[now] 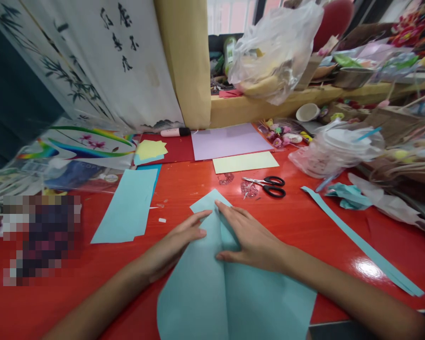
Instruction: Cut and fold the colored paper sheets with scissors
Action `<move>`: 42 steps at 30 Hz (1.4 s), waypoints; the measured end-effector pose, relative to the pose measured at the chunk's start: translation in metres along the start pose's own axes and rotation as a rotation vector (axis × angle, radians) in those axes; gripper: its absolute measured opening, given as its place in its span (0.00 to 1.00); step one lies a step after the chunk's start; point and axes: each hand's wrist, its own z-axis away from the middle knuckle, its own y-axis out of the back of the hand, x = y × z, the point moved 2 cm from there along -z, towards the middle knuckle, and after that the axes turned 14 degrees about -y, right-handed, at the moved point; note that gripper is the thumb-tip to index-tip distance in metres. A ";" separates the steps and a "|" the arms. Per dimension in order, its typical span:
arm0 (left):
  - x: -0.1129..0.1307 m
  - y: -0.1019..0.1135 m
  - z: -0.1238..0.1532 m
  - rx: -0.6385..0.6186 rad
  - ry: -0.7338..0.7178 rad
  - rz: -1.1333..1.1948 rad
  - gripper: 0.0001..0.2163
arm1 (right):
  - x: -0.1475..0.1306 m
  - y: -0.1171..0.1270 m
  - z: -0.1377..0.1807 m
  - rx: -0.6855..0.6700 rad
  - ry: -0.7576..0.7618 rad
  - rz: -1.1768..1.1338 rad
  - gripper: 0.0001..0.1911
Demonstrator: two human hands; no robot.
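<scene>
A light blue sheet of paper (198, 293) lies in front of me, with a crease or folded edge running down its middle and a point at its far end. My left hand (184, 236) holds the left side of the paper near that point, thumb and fingertips on it. Across the upper right part rests my right hand (251, 236), fingers stretched toward the tip and thumb spread apart near the middle line. Part of the paper under the right hand is hidden.
Black-handled scissors (272, 185) lie beyond the right hand. A narrow blue paper strip (361, 241) is at right, and cut blue paper (127, 205) at left. Behind are a pale yellow sheet (246, 162), a lilac sheet (230, 141) and a marker (175, 132). Plastic-wrapped cups (340, 146) stand back right.
</scene>
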 end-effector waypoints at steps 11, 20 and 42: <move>0.015 0.039 -0.010 0.293 -0.185 -0.590 0.17 | -0.007 0.004 0.003 0.131 0.129 0.197 0.22; 0.028 0.061 -0.007 0.222 -0.100 -0.710 0.20 | 0.008 -0.003 0.000 -0.059 0.022 0.177 0.36; 0.026 0.033 -0.010 0.020 -0.754 -0.914 0.07 | 0.018 0.006 -0.009 -0.093 0.126 0.263 0.29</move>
